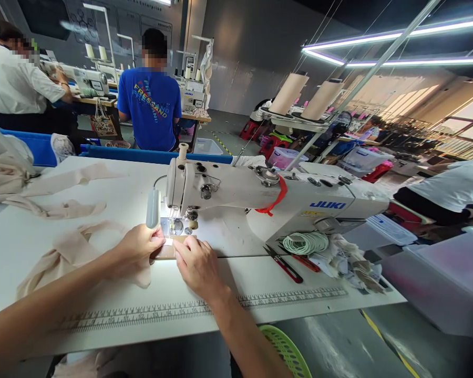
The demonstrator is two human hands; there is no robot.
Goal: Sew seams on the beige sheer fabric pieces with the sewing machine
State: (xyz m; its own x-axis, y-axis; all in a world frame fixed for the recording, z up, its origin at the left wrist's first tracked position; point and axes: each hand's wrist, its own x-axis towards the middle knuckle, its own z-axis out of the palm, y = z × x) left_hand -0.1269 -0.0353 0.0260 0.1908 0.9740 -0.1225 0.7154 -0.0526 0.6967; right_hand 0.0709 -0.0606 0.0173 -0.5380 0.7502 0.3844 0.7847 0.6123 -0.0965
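Note:
A white sewing machine stands on the table, its needle area lit by a small lamp. In front of the needle, my left hand pinches the edge of a beige fabric piece, which trails under the wrist. My right hand has its fingers bent and pressed together on a flat tan piece close to the presser foot. A small white piece lies between the fingertips of both hands; its kind is too small to tell.
Beige fabric strips lie to the left. Red-handled thread snips, a pale green cord coil and fabric scraps are at right. A printed ruler runs along the front edge. A person in blue sits beyond.

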